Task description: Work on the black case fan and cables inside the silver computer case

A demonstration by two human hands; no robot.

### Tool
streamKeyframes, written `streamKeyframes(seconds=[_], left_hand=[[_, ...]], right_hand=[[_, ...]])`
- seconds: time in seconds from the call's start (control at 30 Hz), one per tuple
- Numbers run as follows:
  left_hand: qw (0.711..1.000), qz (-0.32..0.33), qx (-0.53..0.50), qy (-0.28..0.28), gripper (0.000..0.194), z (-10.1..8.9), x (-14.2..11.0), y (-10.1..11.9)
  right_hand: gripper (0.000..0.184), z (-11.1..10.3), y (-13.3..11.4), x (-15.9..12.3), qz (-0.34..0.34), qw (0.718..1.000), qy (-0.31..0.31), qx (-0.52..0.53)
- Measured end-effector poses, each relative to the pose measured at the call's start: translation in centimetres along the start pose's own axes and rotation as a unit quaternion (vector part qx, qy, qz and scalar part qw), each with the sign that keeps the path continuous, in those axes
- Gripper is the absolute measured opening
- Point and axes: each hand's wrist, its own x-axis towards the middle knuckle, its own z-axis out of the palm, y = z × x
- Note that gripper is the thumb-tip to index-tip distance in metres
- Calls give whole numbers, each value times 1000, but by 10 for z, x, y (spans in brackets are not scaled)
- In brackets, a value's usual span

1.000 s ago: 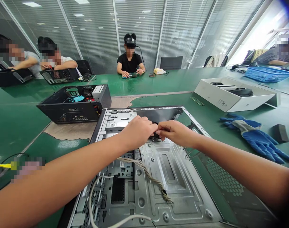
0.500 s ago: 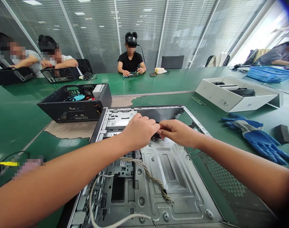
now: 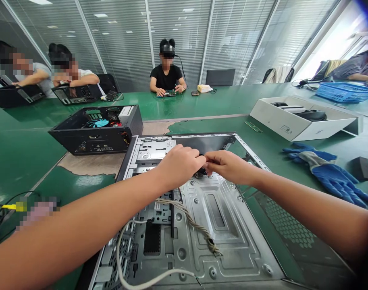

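An opened metal computer case (image 3: 247, 241) lies flat in front of me. Over its far part, my left hand (image 3: 184, 165) and my right hand (image 3: 224, 166) meet, fingers pinched together around a small dark item. Only a bit of that item shows below the fingertips, so its kind is hidden. A twisted bundle of beige wires (image 3: 191, 221) runs across the case floor nearer to me. One thicker pale cable (image 3: 120, 257) loops at the case's near left side. Beside the bundle sits a metal drive bracket (image 3: 161, 214).
At the far left stands a black computer case (image 3: 96, 141) with a blue fan inside. To the right are a white box (image 3: 304, 127), blue gloves (image 3: 329, 173), a dark block (image 3: 360, 169) and a memory stick (image 3: 254, 127). Several people sit around the green table (image 3: 177, 106).
Both hands stay together over the far part of the case, with the fingers shifting only slightly. The whole view has moved a little.
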Motion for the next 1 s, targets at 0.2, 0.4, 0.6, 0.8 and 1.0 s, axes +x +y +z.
streamKeyframes(seconds=[0.2, 0.4, 0.6, 0.8, 1.0], left_hand=[[1000, -7, -1, -13, 13, -1, 1, 3], [998, -22, -31, -45, 16, -6, 3, 2], [997, -25, -45, -51, 14, -4, 3, 1], [997, -28, -49, -61, 10, -2, 2, 1], [996, -24, -44, -75, 15, -7, 3, 3]], right_hand=[[18, 2, -2, 0, 3, 1000, -2, -7], [20, 4, -2, 0, 0, 1000, -6, -9], [21, 3, 1, -1, 3, 1000, -11, -5], [22, 2, 0, -1, -2, 1000, -23, -16], [22, 4, 0, -1, -6, 1000, -15, -24]])
